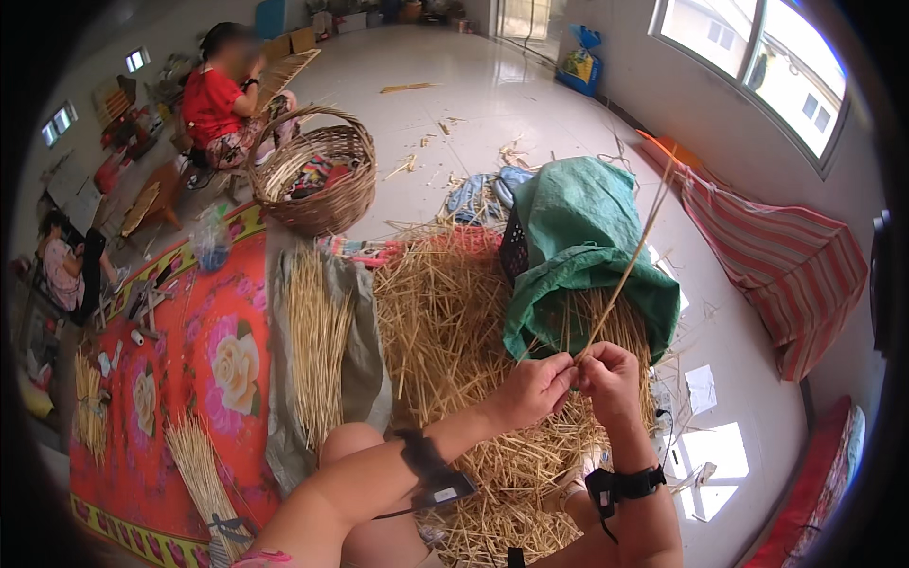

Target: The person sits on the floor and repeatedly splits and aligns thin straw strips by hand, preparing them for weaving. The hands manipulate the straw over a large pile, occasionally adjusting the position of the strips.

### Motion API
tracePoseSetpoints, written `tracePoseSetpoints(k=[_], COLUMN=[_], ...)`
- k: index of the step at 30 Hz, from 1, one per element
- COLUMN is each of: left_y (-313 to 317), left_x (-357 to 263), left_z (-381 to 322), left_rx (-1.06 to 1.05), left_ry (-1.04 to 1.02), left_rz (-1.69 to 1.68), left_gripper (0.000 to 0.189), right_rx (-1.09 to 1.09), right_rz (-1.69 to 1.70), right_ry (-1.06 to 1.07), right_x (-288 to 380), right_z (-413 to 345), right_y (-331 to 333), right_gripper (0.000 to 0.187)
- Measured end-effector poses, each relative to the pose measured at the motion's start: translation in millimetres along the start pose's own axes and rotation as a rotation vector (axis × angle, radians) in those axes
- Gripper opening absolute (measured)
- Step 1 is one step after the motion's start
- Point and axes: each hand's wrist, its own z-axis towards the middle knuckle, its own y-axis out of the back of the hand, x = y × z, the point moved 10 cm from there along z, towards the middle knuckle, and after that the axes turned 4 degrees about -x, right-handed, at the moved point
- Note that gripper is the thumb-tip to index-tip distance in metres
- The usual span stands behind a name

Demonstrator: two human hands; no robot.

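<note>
Close together before a green woven sack [582, 206], my left hand [540, 387] and my right hand [609, 373] pinch the lower end of a few long straw stalks [635, 255]. The stalks rise slanting up to the right. More straw [618, 312] sticks out of the sack's mouth, just behind my hands. Below and left of them lies a heap of loose straw [440, 319]. Further left, a bundle of straight stalks [312, 348] rests on a grey sheet [366, 341]. Both wrists wear black straps with small devices.
A wicker basket [319, 181] holding cloth stands ahead, left of centre. Tied straw bundles [202, 468] lie on a red floral mat [192, 334]. A person in a red top [213, 106] sits beyond the basket; another person [64, 270] sits far left. Striped cloth [774, 255] lies along the right wall.
</note>
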Motion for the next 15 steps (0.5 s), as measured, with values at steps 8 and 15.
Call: tracePoseSetpoints(k=[8, 15], left_y=[-4.2, -4.4], left_x=[-1.1, 4.0], left_z=[1.4, 1.4], left_rx=[0.03, 0.044], left_ry=[-0.019, 0.014], left_rz=[-0.063, -0.166], left_gripper=[0.019, 0.018], right_rx=[0.045, 0.064], right_rz=[-0.019, 0.105], right_ry=[-0.006, -0.009], right_x=[1.4, 0.1], right_z=[2.6, 4.5], right_y=[3.5, -0.8], right_gripper=[0.01, 0.008])
